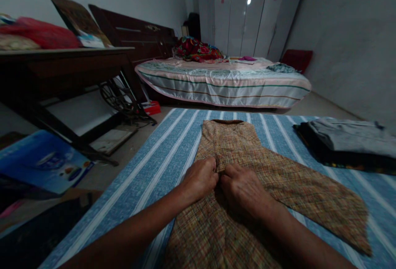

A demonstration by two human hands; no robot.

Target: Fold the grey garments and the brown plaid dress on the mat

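Note:
A brown checked pair of trousers (pixel 235 145) lies spread on a blue and white striped sheet (pixel 161 157), waistband away from me, one leg angled off to the right. My left hand (pixel 199 178) and my right hand (pixel 243 190) sit side by side at the crotch of the trousers. Both have their fingers curled down and pinched into the cloth.
A folded pile of dark and grey clothes (pixel 349 143) rests on the sheet at the right. A second bed (pixel 222 79) with bedding stands across the room, before white wardrobes (pixel 247 13). A dark sewing-machine table (pixel 68 71) and a blue box (pixel 43 159) are at the left.

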